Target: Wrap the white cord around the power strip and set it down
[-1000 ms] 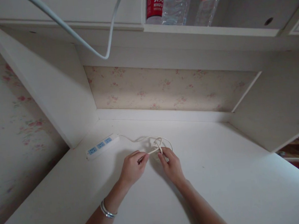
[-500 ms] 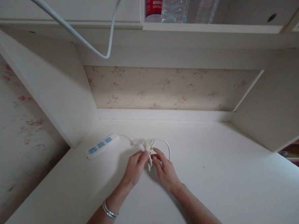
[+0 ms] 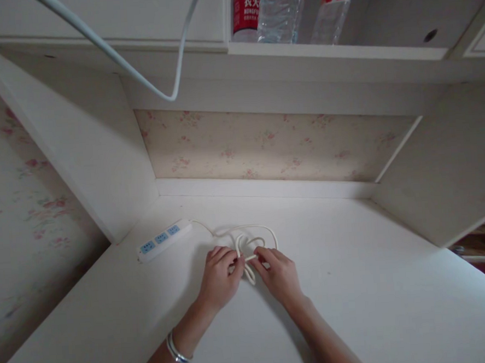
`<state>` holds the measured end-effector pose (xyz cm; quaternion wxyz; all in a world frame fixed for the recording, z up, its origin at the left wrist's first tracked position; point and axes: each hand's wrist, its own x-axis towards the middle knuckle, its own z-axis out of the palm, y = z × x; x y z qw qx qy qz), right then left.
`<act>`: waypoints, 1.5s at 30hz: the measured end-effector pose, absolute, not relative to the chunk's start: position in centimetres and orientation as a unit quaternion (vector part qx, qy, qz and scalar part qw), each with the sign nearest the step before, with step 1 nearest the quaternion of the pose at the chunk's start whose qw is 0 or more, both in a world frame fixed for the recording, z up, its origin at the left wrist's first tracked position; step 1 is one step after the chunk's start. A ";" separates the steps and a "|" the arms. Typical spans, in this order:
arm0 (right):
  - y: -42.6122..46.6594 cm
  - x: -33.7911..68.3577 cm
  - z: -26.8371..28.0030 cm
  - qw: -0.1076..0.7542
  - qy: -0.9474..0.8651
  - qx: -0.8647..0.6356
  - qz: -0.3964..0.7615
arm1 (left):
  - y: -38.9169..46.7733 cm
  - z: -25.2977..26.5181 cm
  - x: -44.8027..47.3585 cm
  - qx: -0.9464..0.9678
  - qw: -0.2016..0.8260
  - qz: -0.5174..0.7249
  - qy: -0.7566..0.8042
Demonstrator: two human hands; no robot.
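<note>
White, flat desktop [image 3: 368, 300] is topped by a white, bar-shaped, blue-socketed power strip [image 3: 155, 251]. Right of it, left hand [image 3: 219, 279] and right hand [image 3: 280, 276] are pinched on its thin, cream cord [image 3: 251, 257]; loops are apparently being worked, steady grips seemingly needed next.

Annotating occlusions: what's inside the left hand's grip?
The left hand holds white cord; loops show beyond the grip, and a stretch runs toward the right hand. The part inside is covered; whether anything else is held there can't be told.
</note>
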<state>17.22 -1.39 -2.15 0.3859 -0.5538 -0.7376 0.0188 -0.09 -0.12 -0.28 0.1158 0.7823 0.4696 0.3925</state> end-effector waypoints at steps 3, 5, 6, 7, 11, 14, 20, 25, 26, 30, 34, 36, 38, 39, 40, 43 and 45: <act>-1.0 18.1 -2.7 0.376 -0.720 -0.583 -0.018 | 0.1 -0.5 -0.5 0.753 0.037 0.407 0.515; -0.8 18.5 -3.0 0.369 -0.708 -0.602 -0.032 | 0.4 -0.9 -0.8 0.742 0.017 0.417 0.524; -0.7 18.5 -3.1 0.363 -0.704 -0.609 -0.035 | 0.6 -1.1 -0.9 0.740 0.014 0.423 0.522; -0.7 18.6 -3.2 0.356 -0.703 -0.615 -0.034 | 0.7 -1.3 -1.1 0.739 0.012 0.428 0.520; -0.4 18.7 -3.2 0.356 -0.682 -0.639 0.008 | 1.3 -1.6 -1.6 0.730 -0.014 0.441 0.522; 0.0 19.5 -2.8 0.418 -0.608 -0.672 0.069 | 2.0 -1.7 -2.3 0.723 -0.007 0.443 0.530; 0.5 20.9 -2.4 0.531 -0.484 -0.672 0.180 | 4.0 -2.6 -3.4 0.667 0.121 0.477 0.560; 0.8 20.6 -2.7 0.626 -0.421 -0.609 0.246 | 4.5 -2.7 -3.7 0.678 0.186 0.479 0.526; 0.9 20.5 -2.7 0.651 -0.402 -0.587 0.264 | 4.4 -2.6 -3.7 0.690 0.185 0.477 0.512; 1.3 20.6 -2.5 0.730 -0.328 -0.499 0.334 | 3.6 -2.2 -3.7 0.746 0.183 0.446 0.460; 1.5 20.8 -2.3 0.758 -0.289 -0.456 0.365 | 3.1 -2.1 -3.4 0.781 0.225 0.405 0.418; 1.5 20.9 -2.1 0.768 -0.276 -0.439 0.377 | 2.9 -2.2 -3.3 0.795 0.248 0.381 0.402; 1.5 21.0 -2.0 0.778 -0.266 -0.413 0.392 | 2.7 -2.5 -3.2 0.810 0.264 0.356 0.384; 1.5 21.0 -1.9 0.784 -0.260 -0.398 0.399 | 2.6 -2.7 -3.1 0.817 0.271 0.342 0.376; 1.5 21.2 -1.8 0.789 -0.255 -0.382 0.408 | 2.5 -2.9 -3.1 0.824 0.275 0.329 0.370; 1.5 21.8 -1.5 0.791 -0.232 -0.342 0.452 | 2.1 -3.5 -2.7 0.836 0.280 0.301 0.363; 1.5 22.3 -1.5 0.784 -0.214 -0.317 0.488 | 2.1 -3.7 -2.4 0.835 0.283 0.306 0.359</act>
